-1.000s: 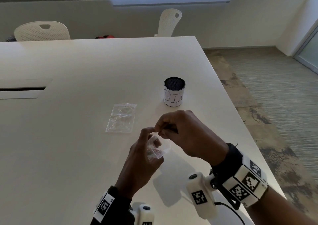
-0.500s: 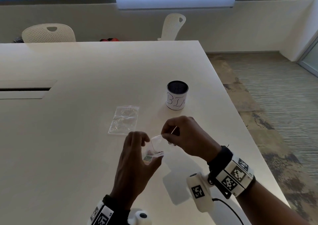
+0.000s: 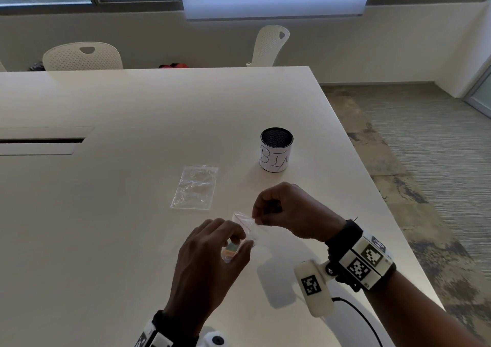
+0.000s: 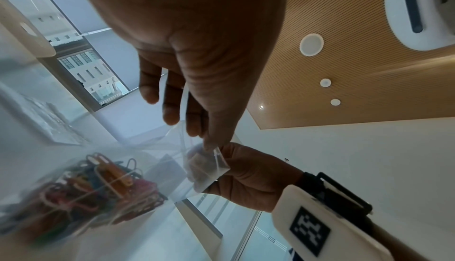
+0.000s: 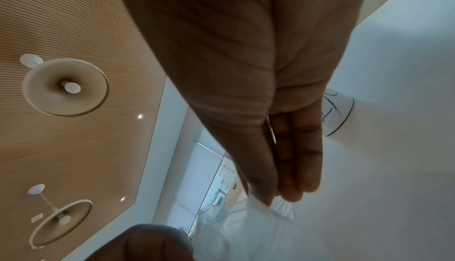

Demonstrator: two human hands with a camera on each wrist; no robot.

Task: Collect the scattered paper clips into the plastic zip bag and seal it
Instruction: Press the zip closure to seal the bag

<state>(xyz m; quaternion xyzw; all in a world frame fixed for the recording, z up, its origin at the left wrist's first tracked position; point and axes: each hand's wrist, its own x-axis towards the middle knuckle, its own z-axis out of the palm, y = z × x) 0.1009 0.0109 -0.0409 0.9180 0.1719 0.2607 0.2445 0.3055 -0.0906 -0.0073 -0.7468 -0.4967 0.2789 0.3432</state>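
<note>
1. Stretching toward a row of windows and two white chairs, a pale meeting-room surface (image 3: 132, 213) is carrying everything in play.
2. Just above it, near the front right corner, the small plastic zip bag (image 3: 245, 223) is being held up between both hands, apparently so its mouth can be worked on without spilling.
3. The left hand (image 3: 210, 264) is pinching the bag's lower, filled part, its fingers (image 4: 169, 107) curling around the plastic while the thumb is pressing from the other side; this is likely steadying the weight of the contents.
4. The right hand (image 3: 289, 211) is pinching the bag's top edge, thumb and fingers (image 5: 298, 160) pressed together on the plastic near the red zip line, seemingly closing the seal or getting ready to.
5. Inside the bag, a clump of coloured paper clips (image 4: 98, 179) is sitting bunched at the bottom, in orange, red and darker tones; whether the zip is fully shut cannot be told.
6. Beyond the hands, a second clear bag (image 3: 195, 187) is lying flat on the surface, its contents too faint to name.
7. Farther right, a cylindrical mesh cup (image 3: 276, 150) wrapped in hand-lettered white paper is standing upright, well apart from the hands; its inside is looking dark, and nothing in it can be made out.
8. No loose clips are showing, so collecting appears finished, with sealing left.
</note>
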